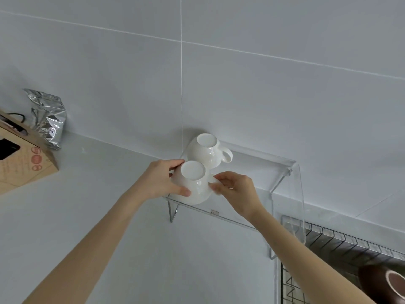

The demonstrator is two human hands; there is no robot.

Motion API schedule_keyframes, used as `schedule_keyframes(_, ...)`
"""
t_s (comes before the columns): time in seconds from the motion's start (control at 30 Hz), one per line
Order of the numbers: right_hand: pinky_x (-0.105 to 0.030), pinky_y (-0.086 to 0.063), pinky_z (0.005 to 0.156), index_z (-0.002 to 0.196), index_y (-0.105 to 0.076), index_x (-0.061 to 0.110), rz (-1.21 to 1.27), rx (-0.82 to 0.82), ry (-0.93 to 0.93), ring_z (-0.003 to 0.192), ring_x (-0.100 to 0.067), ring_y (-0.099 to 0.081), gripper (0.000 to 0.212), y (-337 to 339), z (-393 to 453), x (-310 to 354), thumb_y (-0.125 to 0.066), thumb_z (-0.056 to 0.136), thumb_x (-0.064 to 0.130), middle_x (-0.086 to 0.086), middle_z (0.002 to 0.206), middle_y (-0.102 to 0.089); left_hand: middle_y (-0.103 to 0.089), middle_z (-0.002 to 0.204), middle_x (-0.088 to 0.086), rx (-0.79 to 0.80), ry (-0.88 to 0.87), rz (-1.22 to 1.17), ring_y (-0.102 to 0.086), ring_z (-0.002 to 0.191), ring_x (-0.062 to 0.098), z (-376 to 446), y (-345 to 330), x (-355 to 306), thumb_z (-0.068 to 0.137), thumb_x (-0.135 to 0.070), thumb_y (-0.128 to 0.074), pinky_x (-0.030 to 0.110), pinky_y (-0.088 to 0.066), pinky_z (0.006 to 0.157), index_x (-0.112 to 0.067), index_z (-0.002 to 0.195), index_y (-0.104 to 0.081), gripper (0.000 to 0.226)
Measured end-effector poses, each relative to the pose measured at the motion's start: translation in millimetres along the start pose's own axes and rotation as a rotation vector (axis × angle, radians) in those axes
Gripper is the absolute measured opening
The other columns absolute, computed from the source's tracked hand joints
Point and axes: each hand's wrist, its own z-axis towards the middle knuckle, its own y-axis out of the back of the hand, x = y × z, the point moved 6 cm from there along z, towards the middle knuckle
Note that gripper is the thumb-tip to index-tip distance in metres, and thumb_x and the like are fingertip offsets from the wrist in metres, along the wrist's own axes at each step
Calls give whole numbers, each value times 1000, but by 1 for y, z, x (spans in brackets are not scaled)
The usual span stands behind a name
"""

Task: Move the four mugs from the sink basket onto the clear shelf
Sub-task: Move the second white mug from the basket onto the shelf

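Sink basket [341, 244], wire, seen at the lower right edge: a dark brown mug [385, 284] is held in it, lying tilted with its pale-ringed base turned toward the camera; the rest of the basket's contents are cut off by the frame.

Counter [87, 216], pale, with two bare forearms extended over it toward the shelf.

Clear shelf [282, 172], transparent with thin metal legs, set on the counter against the tiled wall [263, 84]. Two white mugs are found on it, both upside down.

Front white mug [192, 183], at the shelf's near left corner: it is gripped by both hands. The left hand [162, 181] is wrapped around its left side, fingers [175, 164] curled against the body. The right hand [236, 191] is placed at its right side, fingers [215, 189] pinching the handle, which is mostly hidden.

Rear white mug [207, 152], just behind and touching the front one in view, handle pointing right, untouched.

Far left of the counter: a brown cardboard box [24, 159], and behind it a crumpled silver foil bag [47, 119] against the wall.
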Motion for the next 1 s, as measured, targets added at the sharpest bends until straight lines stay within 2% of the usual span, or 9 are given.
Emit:
schedule_keyframes(0.1, -3, -44, 58, 84, -67, 17, 10, -1, -8, 55, 8, -60, 8, 0, 0, -1, -70, 76, 15, 12, 69, -67, -66, 110, -7, 6, 0, 3, -61, 104, 11, 1, 0, -1, 41, -24, -86, 30, -48, 95, -26, 117, -58, 81)
schedule_keyframes(0.23, -2, -43, 56, 87, -67, 12, 32, 1, -25, 54, 8, -60, 12, 0, 0, -2, -70, 76, 14, 9, 69, -67, -64, 110, -6, 7, 8, -7, -59, 105, 12, -1, 0, -1, 49, -13, -88, 25, -45, 92, -22, 121, -55, 80)
schedule_keyframes(0.47, -7, -47, 63, 82, -65, 21, 8, -6, -13, 57, 6, -60, 9, 0, -1, -2, -70, 75, 17, 8, 71, -68, -60, 112, -8, 26, 24, -19, -57, 107, 12, -3, -1, -4, 53, -9, -86, 25, -43, 95, -21, 124, -53, 79)
schedule_keyframes(0.53, -17, -50, 72, 86, -65, 20, 0, 7, -11, 67, -1, -63, 11, 0, -3, 0, -69, 76, 17, 3, 79, -70, -59, 114, -8, 30, 38, -10, -56, 110, 14, -5, -2, -5, 53, -9, -86, 29, -43, 99, -21, 125, -51, 81)
schedule_keyframes(0.6, -24, -50, 83, 100, -63, 16, -45, 46, -9, 85, -11, -64, 22, 1, -5, 3, -68, 78, 18, 0, 91, -67, -56, 123, -4, 29, 46, 26, -51, 120, 19, -7, -3, -9, 55, -12, -85, 26, -39, 98, -20, 130, -45, 86)
schedule_keyframes(0.7, -24, -45, 90, 117, -55, 16, -106, 41, 10, 101, -13, -58, 37, 15, -10, 7, -64, 81, 18, -2, 102, -62, -43, 140, -4, -20, 35, 134, -37, 133, 19, -10, -7, -24, 59, -22, -83, 23, -30, 97, -20, 139, -30, 96)
schedule_keyframes(0.87, -22, -46, 87, 113, -57, 19, -80, -72, 15, 99, -13, -61, 32, 70, -35, 4, -63, 82, 17, -6, 107, -66, -50, 134, -3, -79, -148, 181, -45, 120, 14, -16, -38, -75, 65, -29, -78, 15, -28, 89, -22, 129, -45, 73)
schedule_keyframes(0.93, -20, -47, 86, 112, -59, 20, -68, -122, 4, 98, -13, -61, 30, 99, -52, -2, -62, 82, 17, -4, 105, -67, -58, 117, -5, -120, -239, 160, -49, 103, 9, -22, -60, -99, 69, -25, -75, 6, -31, 78, -20, 120, -56, 54)
schedule_keyframes(1.0, -10, -47, 80, 109, -60, 20, -56, -184, -8, 97, -11, -62, 26, 129, -70, -12, -61, 83, 16, -3, 103, -67, -60, 106, -10, -113, -283, 66, -52, 97, 3, -27, -84, -119, 71, -20, -74, -2, -34, 79, -18, 112, -61, 43)
